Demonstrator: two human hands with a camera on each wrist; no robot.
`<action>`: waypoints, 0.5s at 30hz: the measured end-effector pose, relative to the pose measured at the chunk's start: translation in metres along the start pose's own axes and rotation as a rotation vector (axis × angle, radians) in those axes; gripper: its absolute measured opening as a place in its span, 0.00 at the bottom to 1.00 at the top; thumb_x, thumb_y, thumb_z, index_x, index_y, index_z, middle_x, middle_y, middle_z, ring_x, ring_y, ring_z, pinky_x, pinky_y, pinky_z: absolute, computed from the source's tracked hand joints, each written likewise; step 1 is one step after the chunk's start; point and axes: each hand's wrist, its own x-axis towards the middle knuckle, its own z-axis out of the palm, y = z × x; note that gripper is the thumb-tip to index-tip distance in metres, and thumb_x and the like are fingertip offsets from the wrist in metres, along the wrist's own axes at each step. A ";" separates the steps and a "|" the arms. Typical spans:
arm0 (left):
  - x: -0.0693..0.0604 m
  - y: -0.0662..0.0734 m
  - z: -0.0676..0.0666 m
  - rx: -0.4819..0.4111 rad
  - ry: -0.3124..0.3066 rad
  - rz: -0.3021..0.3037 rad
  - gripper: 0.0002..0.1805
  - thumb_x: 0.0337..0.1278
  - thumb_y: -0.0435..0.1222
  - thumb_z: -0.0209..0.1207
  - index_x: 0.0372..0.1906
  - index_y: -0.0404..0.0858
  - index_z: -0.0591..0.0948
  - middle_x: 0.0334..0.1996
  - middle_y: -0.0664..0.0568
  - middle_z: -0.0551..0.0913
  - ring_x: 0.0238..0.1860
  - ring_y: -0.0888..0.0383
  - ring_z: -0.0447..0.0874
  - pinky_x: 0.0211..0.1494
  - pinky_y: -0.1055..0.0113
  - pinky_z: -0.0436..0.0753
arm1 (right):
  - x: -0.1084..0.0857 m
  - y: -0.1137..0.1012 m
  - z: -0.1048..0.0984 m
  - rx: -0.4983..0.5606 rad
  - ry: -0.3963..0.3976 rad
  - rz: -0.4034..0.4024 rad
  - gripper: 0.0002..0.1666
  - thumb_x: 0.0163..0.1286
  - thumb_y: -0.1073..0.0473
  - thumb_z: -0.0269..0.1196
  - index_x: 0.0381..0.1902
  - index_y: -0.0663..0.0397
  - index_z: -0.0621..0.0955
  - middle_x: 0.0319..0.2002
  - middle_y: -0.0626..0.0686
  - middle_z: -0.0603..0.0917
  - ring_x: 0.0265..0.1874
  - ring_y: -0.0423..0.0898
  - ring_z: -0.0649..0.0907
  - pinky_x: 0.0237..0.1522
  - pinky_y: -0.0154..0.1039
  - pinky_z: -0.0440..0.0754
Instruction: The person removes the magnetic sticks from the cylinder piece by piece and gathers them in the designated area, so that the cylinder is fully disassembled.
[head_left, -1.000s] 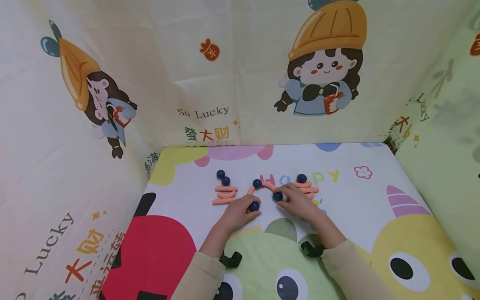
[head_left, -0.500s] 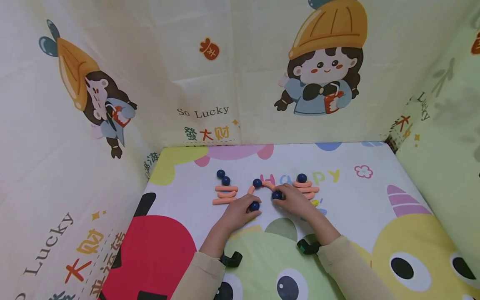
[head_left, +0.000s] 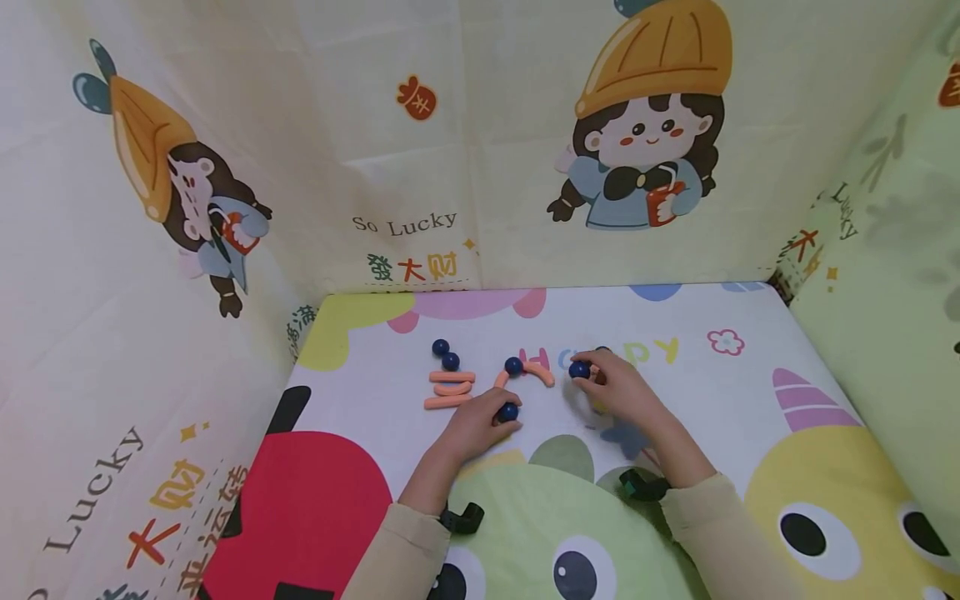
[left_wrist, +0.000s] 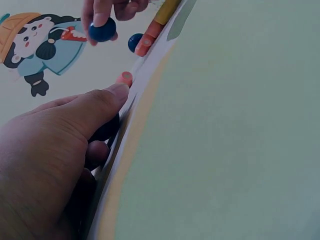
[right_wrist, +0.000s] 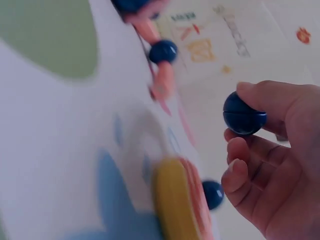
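Observation:
My left hand [head_left: 480, 421] grips a dark blue ball [head_left: 507, 412] low on the table; in the left wrist view the thumb mostly hides it. A curved pink stick [head_left: 501, 379] runs from there to another blue ball [head_left: 513, 366]. Out of that ball's other side comes a second curved pink stick [head_left: 540, 372], its far end bare. My right hand [head_left: 618, 385] pinches a seamed blue ball [right_wrist: 244, 114] between thumb and fingers, raised off the table and apart from that bare end.
Left of the hands lie several pink sticks [head_left: 452, 377] and two loose blue balls [head_left: 450, 362]. Beyond the right hand, a yellow stick [right_wrist: 172, 200], pink sticks [right_wrist: 195, 195] and a blue ball [right_wrist: 213, 195] show in the right wrist view. A printed cloth hangs behind.
My right hand has drawn its blue ball off the curved stick's end, up and to the right. The left hand has stayed in place with its ball.

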 end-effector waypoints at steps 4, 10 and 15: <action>0.000 -0.001 0.000 -0.005 0.008 0.010 0.19 0.64 0.53 0.61 0.58 0.59 0.76 0.45 0.64 0.76 0.31 0.67 0.71 0.39 0.72 0.73 | 0.003 0.014 -0.019 0.023 0.027 0.103 0.29 0.70 0.48 0.64 0.66 0.48 0.74 0.51 0.55 0.79 0.38 0.50 0.76 0.37 0.40 0.75; -0.001 -0.002 0.002 -0.011 0.026 0.014 0.18 0.64 0.52 0.61 0.57 0.59 0.76 0.57 0.62 0.74 0.32 0.67 0.72 0.40 0.71 0.74 | 0.009 0.043 -0.038 0.026 0.041 0.171 0.30 0.72 0.50 0.61 0.69 0.51 0.71 0.56 0.60 0.78 0.36 0.52 0.76 0.30 0.39 0.76; 0.000 -0.003 0.002 -0.009 0.032 0.018 0.18 0.64 0.52 0.61 0.57 0.59 0.77 0.59 0.61 0.74 0.33 0.67 0.73 0.41 0.70 0.74 | 0.016 0.061 -0.044 -0.007 0.023 0.223 0.31 0.72 0.49 0.61 0.69 0.51 0.70 0.58 0.60 0.77 0.39 0.54 0.77 0.34 0.41 0.77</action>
